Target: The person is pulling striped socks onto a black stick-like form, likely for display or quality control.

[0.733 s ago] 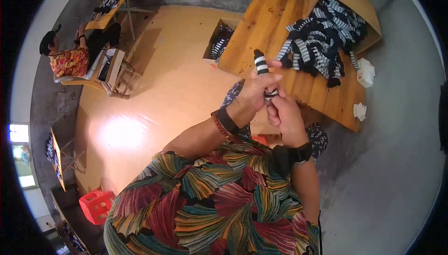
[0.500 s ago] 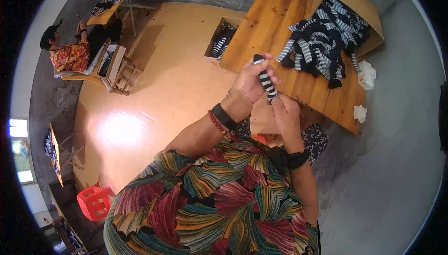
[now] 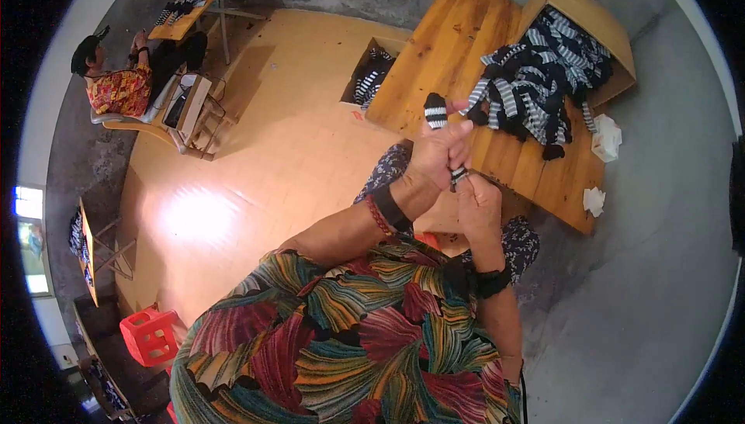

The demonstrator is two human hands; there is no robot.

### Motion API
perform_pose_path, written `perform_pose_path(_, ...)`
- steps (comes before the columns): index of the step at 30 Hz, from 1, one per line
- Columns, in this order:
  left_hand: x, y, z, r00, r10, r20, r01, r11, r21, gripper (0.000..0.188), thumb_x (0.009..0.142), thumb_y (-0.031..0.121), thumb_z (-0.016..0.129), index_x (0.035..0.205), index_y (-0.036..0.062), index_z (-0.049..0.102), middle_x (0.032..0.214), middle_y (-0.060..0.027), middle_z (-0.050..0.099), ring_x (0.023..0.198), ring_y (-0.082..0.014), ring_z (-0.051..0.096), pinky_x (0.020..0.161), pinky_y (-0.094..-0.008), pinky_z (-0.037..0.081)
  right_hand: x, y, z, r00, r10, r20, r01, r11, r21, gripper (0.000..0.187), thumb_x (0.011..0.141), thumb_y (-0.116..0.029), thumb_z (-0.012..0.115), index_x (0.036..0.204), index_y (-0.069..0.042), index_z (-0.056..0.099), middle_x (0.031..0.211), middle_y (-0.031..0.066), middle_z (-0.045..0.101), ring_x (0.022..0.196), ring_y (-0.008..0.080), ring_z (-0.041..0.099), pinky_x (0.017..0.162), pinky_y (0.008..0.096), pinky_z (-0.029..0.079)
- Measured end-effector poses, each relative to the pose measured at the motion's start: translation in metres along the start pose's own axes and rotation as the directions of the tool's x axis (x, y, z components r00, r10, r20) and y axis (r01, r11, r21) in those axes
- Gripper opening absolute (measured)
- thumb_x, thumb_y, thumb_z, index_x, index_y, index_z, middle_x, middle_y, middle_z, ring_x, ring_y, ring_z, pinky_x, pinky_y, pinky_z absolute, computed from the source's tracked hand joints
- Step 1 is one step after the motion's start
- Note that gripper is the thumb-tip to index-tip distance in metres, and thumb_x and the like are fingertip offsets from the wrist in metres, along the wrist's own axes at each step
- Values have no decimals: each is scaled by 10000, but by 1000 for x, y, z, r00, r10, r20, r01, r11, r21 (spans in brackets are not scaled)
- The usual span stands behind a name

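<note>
A narrow black-and-white striped knitted piece (image 3: 436,114) is held in front of me, near the table's front edge. My left hand (image 3: 437,152) is closed round its middle; the black tip and a white band stick out above the thumb. A short striped end shows below the left fingers. Close beneath, my right hand (image 3: 478,203) has its fingers pinched together at that lower end. My palm and fingers hide the rest of the piece. Whether the right hand also holds a small tool cannot be seen.
On the wooden table (image 3: 434,59) a tipped cardboard box (image 3: 594,24) spills a heap of striped knitted pieces (image 3: 535,86). A white tissue pack (image 3: 607,138) lies at its right edge. Another box (image 3: 349,98) stands on the floor. A person (image 3: 120,90) sits far left, and a red stool (image 3: 147,336) stands lower left.
The left hand has slid down the knitted piece, which now points straighter up. The right hand has moved slightly lower and its fingers have curled in more. The view has shifted a little.
</note>
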State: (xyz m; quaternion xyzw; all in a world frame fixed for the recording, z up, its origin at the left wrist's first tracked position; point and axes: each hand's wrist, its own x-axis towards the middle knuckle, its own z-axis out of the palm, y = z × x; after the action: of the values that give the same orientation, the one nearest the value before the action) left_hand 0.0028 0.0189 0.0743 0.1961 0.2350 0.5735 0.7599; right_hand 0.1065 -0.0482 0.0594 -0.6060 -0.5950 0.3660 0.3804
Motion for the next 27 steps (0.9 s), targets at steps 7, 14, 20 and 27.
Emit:
perform_pose_path(7,5,-14,-20,997,72,11,-73,992,98,300,824,105,545,1103,70,438,501,28,340,398,-88,331,427,-255,354,9,-18,8,877,391,280,-479,655,584,250,866,-195,456,671,-40,473,515,-35,386,414,42,338,368,199,248)
perform_pose_path(14,-6,15,-15,980,-129,153,158,968,-193,451,838,377,518,1131,46,428,663,-65,510,608,-224,518,599,-349,434,-2,2,-7,894,290,341,-433,752,497,237,870,-233,469,755,-33,524,534,-46,392,402,22,315,365,175,235)
perform_pose_path(20,21,18,-32,856,-28,517,182,951,-249,291,796,340,577,871,64,521,679,-89,518,614,-229,516,545,-325,404,-9,-23,-14,900,268,344,-405,806,433,251,879,-227,481,828,-1,577,557,-48,405,484,28,344,423,170,278)
perform_pose_path(27,-4,16,7,974,105,199,-113,993,28,246,752,87,611,973,38,514,498,-19,423,380,-120,384,388,-239,321,-14,6,-18,951,251,179,-301,881,366,238,864,-215,521,758,-10,581,568,-52,428,518,31,384,442,186,298)
